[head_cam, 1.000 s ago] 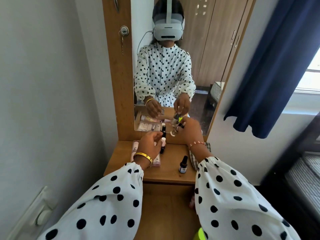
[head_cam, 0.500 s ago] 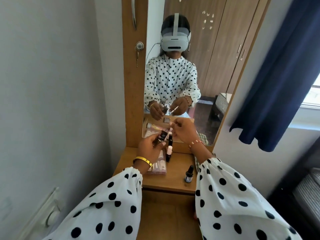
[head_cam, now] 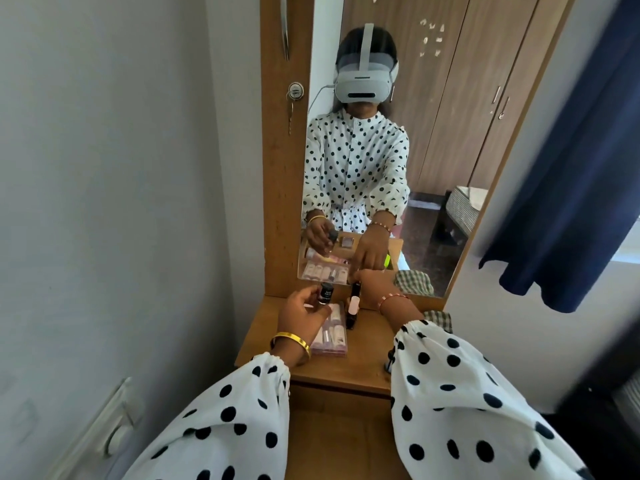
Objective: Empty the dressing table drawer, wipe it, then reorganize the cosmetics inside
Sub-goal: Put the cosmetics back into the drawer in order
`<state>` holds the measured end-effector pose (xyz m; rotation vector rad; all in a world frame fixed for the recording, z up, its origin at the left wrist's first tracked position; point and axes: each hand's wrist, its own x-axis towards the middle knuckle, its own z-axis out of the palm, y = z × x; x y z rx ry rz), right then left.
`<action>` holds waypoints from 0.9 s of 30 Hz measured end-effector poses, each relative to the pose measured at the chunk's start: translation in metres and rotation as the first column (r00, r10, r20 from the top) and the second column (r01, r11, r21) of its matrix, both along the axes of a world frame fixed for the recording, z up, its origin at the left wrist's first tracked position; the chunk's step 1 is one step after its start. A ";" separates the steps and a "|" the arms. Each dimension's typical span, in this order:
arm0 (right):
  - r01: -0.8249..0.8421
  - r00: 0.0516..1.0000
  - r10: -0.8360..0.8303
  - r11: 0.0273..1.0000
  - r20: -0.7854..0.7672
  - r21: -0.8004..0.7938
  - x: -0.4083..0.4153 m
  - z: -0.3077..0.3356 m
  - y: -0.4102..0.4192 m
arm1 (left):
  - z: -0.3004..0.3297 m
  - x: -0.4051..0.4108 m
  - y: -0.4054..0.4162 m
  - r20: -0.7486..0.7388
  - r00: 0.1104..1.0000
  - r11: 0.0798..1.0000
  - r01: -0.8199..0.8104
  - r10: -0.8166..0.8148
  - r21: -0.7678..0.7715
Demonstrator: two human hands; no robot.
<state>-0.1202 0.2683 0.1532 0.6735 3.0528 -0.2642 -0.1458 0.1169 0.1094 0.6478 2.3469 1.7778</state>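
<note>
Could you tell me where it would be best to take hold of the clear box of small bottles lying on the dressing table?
Probably by its long side edges, from above at the near end: the clear box lies flat on the table, and the left hand hovers over its far end.

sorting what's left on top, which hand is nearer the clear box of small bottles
Left. The left hand, gripping a small black bottle, is right over the clear box; the right hand is farther back by the mirror.
</note>
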 end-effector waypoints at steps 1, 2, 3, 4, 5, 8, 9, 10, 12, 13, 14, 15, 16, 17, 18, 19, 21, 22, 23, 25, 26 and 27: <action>0.003 1.000 -0.003 1.000 -0.008 0.003 -0.002 -0.003 0.002 | -0.001 0.001 0.000 0.006 1.000 1.000 -0.005 0.005 -0.001; 0.016 1.000 -0.016 1.000 -0.017 0.005 -0.001 -0.002 0.000 | -0.003 0.003 0.000 0.009 1.000 1.000 -0.008 0.008 -0.004; 0.026 0.999 -0.026 0.999 -0.035 0.019 -0.001 -0.004 0.002 | -0.004 0.004 0.000 0.013 1.000 1.000 -0.011 0.011 -0.010; 0.038 0.998 -0.037 0.999 -0.042 0.027 0.001 -0.004 0.001 | -0.005 0.005 0.000 0.017 1.000 1.000 -0.012 0.012 -0.022; 0.045 0.997 -0.043 0.998 -0.059 0.034 0.002 -0.006 0.004 | -0.006 0.006 0.000 0.024 1.000 0.999 -0.011 0.012 -0.037; 0.052 0.994 -0.047 0.998 -0.097 0.044 0.011 -0.007 0.004 | -0.008 0.010 -0.001 0.036 0.999 0.998 0.001 0.002 -0.063; 0.051 0.992 -0.046 0.998 -0.113 0.042 0.013 -0.009 0.006 | -0.008 0.011 -0.001 0.036 0.999 0.998 0.005 -0.003 -0.061; 0.059 0.991 -0.054 0.997 -0.120 0.041 0.018 -0.005 0.003 | -0.008 0.012 -0.001 0.034 0.999 0.998 0.009 -0.007 -0.058; 0.071 0.987 -0.063 0.996 -0.149 0.046 0.025 -0.003 0.003 | -0.007 0.016 -0.001 0.035 0.999 0.998 0.015 -0.013 -0.053; 0.079 0.984 -0.070 0.996 -0.166 0.048 0.028 -0.003 0.004 | -0.006 0.018 -0.001 0.036 0.999 0.999 0.017 -0.015 -0.044; 0.086 0.983 -0.077 0.995 -0.168 0.045 0.032 0.001 0.002 | -0.005 0.020 -0.001 0.035 0.999 0.999 0.020 -0.019 -0.031; 0.076 0.979 -0.064 0.996 -0.195 0.053 0.036 0.003 0.001 | -0.004 0.023 -0.001 0.034 0.999 1.000 0.023 -0.023 -0.020; 0.092 0.977 -0.078 0.994 -0.197 0.061 0.040 0.009 -0.003 | -0.003 0.025 -0.001 0.033 0.999 1.000 0.027 -0.027 -0.016; 0.088 0.973 -0.071 0.994 -0.221 0.068 0.043 0.011 -0.004 | -0.002 0.027 -0.002 0.034 0.999 0.999 0.032 -0.032 -0.018; 0.093 0.970 -0.072 0.992 -0.232 0.081 0.047 0.018 -0.009 | -0.001 0.029 -0.002 0.036 0.999 0.999 0.039 -0.039 -0.021; 0.083 0.966 -0.059 0.993 -0.253 0.087 0.050 0.015 -0.008 | 0.000 0.032 -0.003 0.040 0.998 0.999 0.046 -0.045 -0.023; 0.083 0.971 -0.062 0.993 -0.231 0.083 0.059 0.014 -0.007 | 0.003 0.037 -0.004 0.049 0.997 0.998 0.053 -0.052 -0.020; 0.087 0.981 -0.070 0.992 -0.180 0.089 0.065 0.014 -0.010 | 0.005 0.039 -0.006 0.050 0.997 0.998 0.053 -0.052 -0.017; 0.086 0.978 -0.069 0.993 -0.195 0.081 0.069 0.013 -0.010 | 0.006 0.042 -0.007 0.050 0.997 0.998 0.054 -0.053 -0.015; 0.079 0.963 -0.060 0.995 -0.263 0.064 0.078 0.028 -0.022 | 0.009 0.047 -0.010 0.045 0.998 0.999 0.053 -0.053 -0.010; 0.084 0.953 -0.062 0.994 -0.295 0.063 0.084 0.037 -0.031 | 0.010 0.050 -0.013 0.044 0.998 0.999 0.053 -0.052 -0.007; 0.081 0.943 -0.057 0.995 -0.329 0.058 0.087 0.043 -0.036 | 0.012 0.053 -0.016 0.045 0.998 0.999 0.049 -0.049 -0.002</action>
